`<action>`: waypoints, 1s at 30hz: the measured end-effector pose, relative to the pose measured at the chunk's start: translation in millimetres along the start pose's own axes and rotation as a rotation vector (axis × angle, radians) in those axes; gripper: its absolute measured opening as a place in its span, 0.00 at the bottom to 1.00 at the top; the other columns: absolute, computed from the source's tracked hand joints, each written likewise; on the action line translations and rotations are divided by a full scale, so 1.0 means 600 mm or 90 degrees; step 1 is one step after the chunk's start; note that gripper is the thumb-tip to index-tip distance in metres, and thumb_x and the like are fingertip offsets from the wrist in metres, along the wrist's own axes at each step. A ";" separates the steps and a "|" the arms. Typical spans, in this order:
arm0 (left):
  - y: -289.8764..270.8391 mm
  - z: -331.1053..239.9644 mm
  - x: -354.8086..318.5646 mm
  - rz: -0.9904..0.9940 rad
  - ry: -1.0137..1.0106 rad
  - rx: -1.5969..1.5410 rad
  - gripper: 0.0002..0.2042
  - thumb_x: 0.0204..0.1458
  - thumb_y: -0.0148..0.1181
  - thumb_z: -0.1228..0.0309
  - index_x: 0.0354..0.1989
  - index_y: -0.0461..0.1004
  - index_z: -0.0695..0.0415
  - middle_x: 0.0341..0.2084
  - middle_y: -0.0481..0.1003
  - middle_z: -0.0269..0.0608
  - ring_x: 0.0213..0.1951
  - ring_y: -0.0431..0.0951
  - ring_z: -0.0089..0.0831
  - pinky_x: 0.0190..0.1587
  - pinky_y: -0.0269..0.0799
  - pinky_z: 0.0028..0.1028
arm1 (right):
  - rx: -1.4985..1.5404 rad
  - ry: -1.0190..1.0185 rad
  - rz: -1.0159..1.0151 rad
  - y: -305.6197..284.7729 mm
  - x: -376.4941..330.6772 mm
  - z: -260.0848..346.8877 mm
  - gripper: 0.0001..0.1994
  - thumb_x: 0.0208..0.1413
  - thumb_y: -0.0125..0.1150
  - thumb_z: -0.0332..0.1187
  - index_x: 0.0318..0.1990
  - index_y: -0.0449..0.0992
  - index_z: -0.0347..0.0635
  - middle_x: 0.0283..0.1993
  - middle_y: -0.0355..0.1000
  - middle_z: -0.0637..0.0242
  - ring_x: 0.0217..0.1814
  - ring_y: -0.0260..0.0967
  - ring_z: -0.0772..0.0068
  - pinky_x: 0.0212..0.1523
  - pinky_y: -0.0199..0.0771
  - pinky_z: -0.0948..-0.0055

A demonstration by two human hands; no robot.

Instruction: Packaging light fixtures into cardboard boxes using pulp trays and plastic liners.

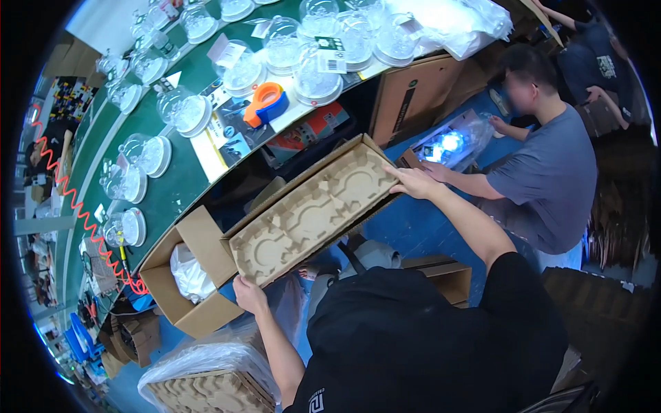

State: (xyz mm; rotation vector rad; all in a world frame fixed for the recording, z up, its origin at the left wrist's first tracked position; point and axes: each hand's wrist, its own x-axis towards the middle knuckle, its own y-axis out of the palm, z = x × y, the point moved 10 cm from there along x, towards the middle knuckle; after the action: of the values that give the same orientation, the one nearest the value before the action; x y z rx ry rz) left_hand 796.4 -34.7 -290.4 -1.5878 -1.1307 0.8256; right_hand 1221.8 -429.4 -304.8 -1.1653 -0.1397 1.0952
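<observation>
Your left hand (250, 296) and right hand (415, 184) clamp a tray-lined carton (296, 186) above the blue floor (407, 227), beside a green table (177, 189) crowded with clear domes (282, 45).

— What do we make of the tray (306, 221)?
— We see matt, rough moulded pulp, while the long box (303, 184) is smoother cardboard.
— And the domes (281, 45)?
— Clear and glossy; whether plastic or glass, we can't tell. We'd call the wrap (213, 352) crinkled, shiny film.
</observation>
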 end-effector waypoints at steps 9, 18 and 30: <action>0.019 -0.024 0.011 0.033 0.079 0.110 0.18 0.58 0.60 0.61 0.46 0.71 0.66 0.44 0.69 0.56 0.48 0.71 0.53 0.48 0.70 0.43 | -0.223 0.002 0.001 0.059 0.005 0.024 0.27 0.50 0.65 0.54 0.56 0.74 0.57 0.45 0.73 0.49 0.44 0.77 0.47 0.43 0.77 0.55; -0.030 -0.080 -0.056 0.029 0.291 -0.136 0.22 0.40 0.76 0.68 0.46 0.78 0.59 0.60 0.68 0.53 0.58 0.66 0.50 0.59 0.65 0.42 | -0.269 0.066 0.104 0.101 0.016 -0.040 0.21 0.53 0.64 0.51 0.41 0.81 0.42 0.63 0.58 0.44 0.46 0.76 0.46 0.45 0.78 0.53; -0.016 -0.062 -0.027 -0.024 0.154 -0.050 0.15 0.42 0.72 0.67 0.40 0.83 0.56 0.58 0.73 0.41 0.50 0.73 0.42 0.51 0.71 0.35 | -0.402 -0.034 0.261 0.131 0.047 0.000 0.29 0.62 0.47 0.61 0.48 0.80 0.45 0.70 0.59 0.50 0.50 0.78 0.52 0.47 0.76 0.56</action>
State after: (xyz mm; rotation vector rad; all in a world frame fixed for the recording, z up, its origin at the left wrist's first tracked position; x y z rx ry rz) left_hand 821.9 -61.2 -270.6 -1.6764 -1.0252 0.5526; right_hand 1187.8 -410.5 -379.0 -1.7813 -0.3124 1.5017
